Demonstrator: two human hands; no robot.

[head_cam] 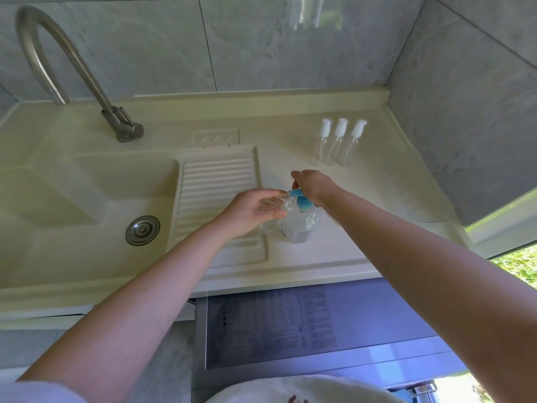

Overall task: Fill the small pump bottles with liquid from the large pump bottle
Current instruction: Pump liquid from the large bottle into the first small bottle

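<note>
Hands [255, 212] at large bottle [300, 225]; label unreadable.

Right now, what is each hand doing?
Left hand: holds a small clear bottle at the spout.
Right hand: presses on the large pump bottle's blue pump.

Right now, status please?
Left hand holds small bottle at spout. Right hand presses big bottle's pump. Three small bottles wait behind.

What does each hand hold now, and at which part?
The left hand holds a small clear bottle around its upper part. The right hand presses the blue pump head of the large pump bottle.
</note>
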